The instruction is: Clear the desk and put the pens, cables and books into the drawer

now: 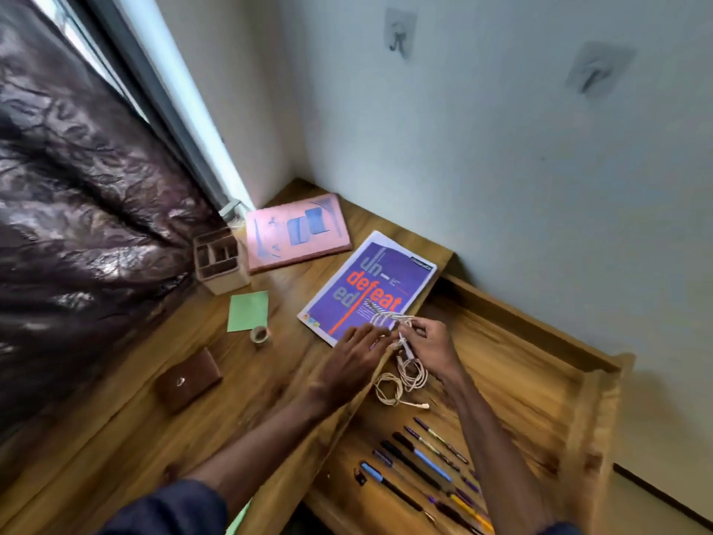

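Both hands meet over a white cable (391, 319) at the near corner of a purple book (370, 287) on the wooden desk (247, 384). My right hand (430, 347) pinches the cable near its plug. My left hand (360, 351) touches the same cable with its fingertips; whether it grips is unclear. Two coiled white cables (401, 380) lie inside the open drawer (513, 364) to the right of the desk. Several pens (424, 463) lie in a row at the drawer's near end. A pink book (297, 231) rests in the desk's far corner.
A wooden pen holder (220, 264) stands at the desk's left, beside a green paper sheet (249, 310), a tape roll (259, 335) and a brown case (189, 378). A dark curtain (77, 225) hangs on the left; the wall carries two hooks (401, 32).
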Demonstrator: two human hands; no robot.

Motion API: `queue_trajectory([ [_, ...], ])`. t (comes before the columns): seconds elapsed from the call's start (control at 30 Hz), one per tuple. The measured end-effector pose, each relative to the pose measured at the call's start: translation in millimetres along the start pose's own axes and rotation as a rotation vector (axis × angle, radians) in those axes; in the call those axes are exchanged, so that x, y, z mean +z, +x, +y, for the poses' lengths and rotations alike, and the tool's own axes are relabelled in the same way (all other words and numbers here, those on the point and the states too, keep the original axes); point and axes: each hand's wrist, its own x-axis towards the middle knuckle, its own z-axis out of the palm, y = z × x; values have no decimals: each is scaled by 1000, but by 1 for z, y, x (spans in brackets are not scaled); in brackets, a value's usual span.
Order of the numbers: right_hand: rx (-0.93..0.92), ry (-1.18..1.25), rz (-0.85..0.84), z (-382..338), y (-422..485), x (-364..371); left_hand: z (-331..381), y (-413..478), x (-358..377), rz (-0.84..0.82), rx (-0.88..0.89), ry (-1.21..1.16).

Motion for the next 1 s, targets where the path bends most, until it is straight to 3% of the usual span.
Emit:
queue_trajectory([
  [0.1, 124, 66, 180, 28, 3, -33, 15, 17, 19, -56, 21, -97],
  [0.2, 287, 52, 329, 50, 8, -56, 18, 38, 35, -266, -14, -93],
  [0.4, 464, -53, 421, 79, 37, -65, 1, 62, 71, -515, -191, 63],
  [0.7, 470, 70, 435, 85, 104, -48, -9, 64, 99, -516, -227, -16],
  [1.0, 404, -177, 459, 96, 106, -35, -11, 61, 103, -518, -244, -41],
])
